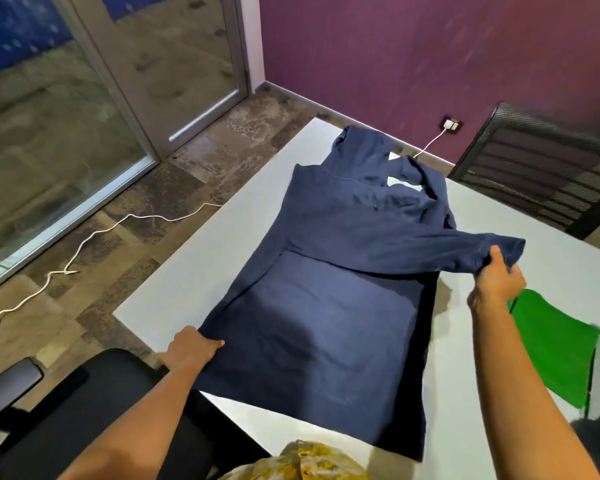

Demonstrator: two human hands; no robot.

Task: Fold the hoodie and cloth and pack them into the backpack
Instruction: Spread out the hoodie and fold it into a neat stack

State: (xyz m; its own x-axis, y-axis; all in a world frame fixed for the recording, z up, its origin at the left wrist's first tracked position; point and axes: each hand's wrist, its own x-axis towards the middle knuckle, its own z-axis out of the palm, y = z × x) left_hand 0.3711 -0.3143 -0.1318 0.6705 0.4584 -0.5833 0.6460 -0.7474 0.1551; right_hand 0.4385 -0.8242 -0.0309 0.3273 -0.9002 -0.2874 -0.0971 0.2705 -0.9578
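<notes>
Right hand (pixel 497 277) pinches hoodie (pixel 329 306) sleeve; left hand (pixel 191 348) grips hem.

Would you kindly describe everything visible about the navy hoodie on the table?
The hoodie is plain navy, apparently soft knit fabric, spread flat on the white table, hood toward the far edge. The right hand pinches one sleeve's cuff, held across the body; the left hand grips the near hem corner. Its hem overhangs the near table edge slightly.

Purple wall (pixel 430 57), patterned floor (pixel 125 237), white table (pixel 187 271).
</notes>
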